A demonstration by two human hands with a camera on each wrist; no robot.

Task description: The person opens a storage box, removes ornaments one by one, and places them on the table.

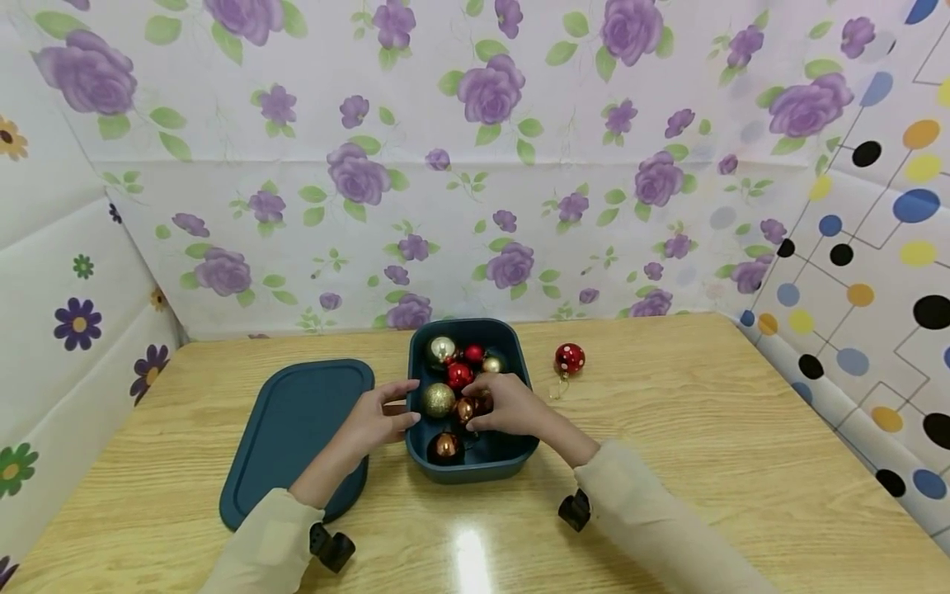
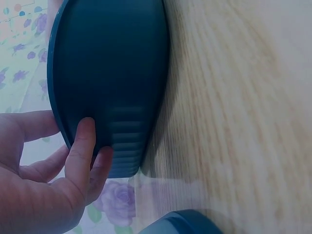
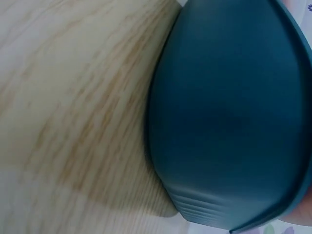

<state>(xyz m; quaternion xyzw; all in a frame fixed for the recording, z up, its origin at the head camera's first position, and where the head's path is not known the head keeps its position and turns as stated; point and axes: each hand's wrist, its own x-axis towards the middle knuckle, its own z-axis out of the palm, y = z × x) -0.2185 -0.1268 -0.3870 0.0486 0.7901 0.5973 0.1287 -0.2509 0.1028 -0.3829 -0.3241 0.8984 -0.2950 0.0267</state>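
Observation:
A dark teal storage box (image 1: 475, 473) on the table holds several Christmas baubles, among them a silver one (image 1: 441, 351), a gold glitter one (image 1: 439, 400), a glossy red one (image 1: 458, 375) and a copper one (image 1: 446, 446). My left hand (image 1: 380, 418) grips the box's left rim; in the left wrist view its fingers (image 2: 83, 146) lie on the outer wall while others reach behind the rim. Inside the box, my right hand (image 1: 509, 404) pinches another copper bauble (image 1: 465, 410) between thumb and fingers. In the right wrist view the box wall (image 3: 219, 112) hides most of that hand.
Flat on the table to the left lies a teal lid (image 1: 297, 429). A red bauble with white dots (image 1: 569, 358) and a loop of string rests right of the box. Floral sheeting (image 1: 475, 206) stands along the table's back edge, and dotted sheeting (image 1: 853, 289) hangs on the right.

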